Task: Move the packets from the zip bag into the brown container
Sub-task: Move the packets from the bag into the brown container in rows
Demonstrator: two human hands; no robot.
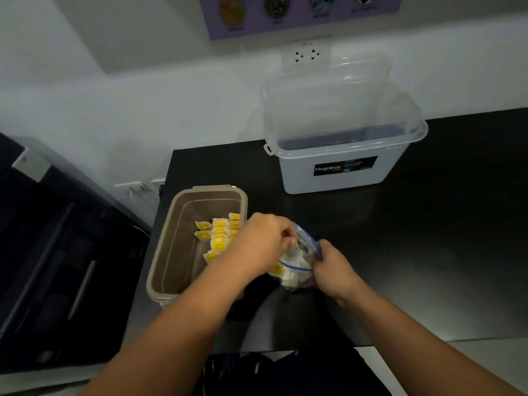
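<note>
1. While the right hand point(333, 270) grips the bag point(297, 270) by its rim and keeps the mouth open, the left hand point(261, 241) curls its fingers into that mouth; whether they pinch a packet cannot be told.
2. Packets point(276, 268): some in the bag, a row along the container's point(160, 252) right wall.
3. Container: at the counter's point(428, 224) left edge, just left of the bag, long axis front to back; left hand nearer.
</note>
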